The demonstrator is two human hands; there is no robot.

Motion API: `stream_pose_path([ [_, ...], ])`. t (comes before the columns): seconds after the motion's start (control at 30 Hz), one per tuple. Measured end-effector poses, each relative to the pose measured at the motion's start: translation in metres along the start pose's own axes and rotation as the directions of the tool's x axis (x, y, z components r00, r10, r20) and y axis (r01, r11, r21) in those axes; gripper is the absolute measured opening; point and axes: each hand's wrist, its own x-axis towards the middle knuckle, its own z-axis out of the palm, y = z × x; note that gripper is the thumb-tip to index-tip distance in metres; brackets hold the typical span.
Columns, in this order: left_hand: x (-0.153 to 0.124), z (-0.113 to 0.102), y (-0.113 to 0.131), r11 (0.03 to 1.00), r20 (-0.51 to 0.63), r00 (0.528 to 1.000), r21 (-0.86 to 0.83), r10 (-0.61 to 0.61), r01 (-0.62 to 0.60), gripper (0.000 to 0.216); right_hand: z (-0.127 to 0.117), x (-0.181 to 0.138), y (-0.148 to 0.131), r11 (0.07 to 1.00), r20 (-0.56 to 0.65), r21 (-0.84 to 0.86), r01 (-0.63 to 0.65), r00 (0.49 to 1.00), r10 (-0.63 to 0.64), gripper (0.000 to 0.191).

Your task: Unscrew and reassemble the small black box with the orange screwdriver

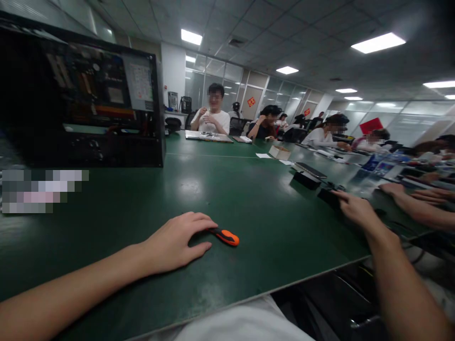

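Orange/blk tool (pixel 228 237) on green desk (pixel 263 203), partly under L hand (pixel 177 241): palm down, loosely spread, thumb clear. R hand (pixel 359 210) at blk object (pixel 327 197), index finger extended; grip: can't tell. Outward: open-sided PC case (pixel 106 99), L side; small box (pixel 279 152), seated co-worker (pixel 215 121), far side.
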Motion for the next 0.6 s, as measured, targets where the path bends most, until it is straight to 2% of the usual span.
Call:
stream_pose_path([
  [0.2,-0.002,-0.001,0.003,0.999,0.003,1.000,-0.027,-0.022,0.022,0.038,0.005,0.005,0.004,0.999,0.020,0.037,-0.026,0.999,0.025,0.053],
  [0.43,-0.002,-0.004,0.006,0.998,0.006,1.000,-0.057,-0.026,0.026,0.037,0.018,0.000,0.016,0.996,-0.126,0.068,-0.053,0.990,0.061,0.062],
  [0.5,-0.002,-0.005,0.007,0.998,0.009,0.999,-0.057,-0.032,0.033,0.036,0.022,0.004,0.025,0.996,-0.100,0.057,-0.070,0.992,0.075,0.056],
  [0.6,-0.003,-0.005,0.008,0.998,0.008,0.999,-0.057,-0.035,0.035,0.035,0.024,0.015,0.033,0.992,0.032,0.029,-0.119,0.992,0.119,0.050],
])
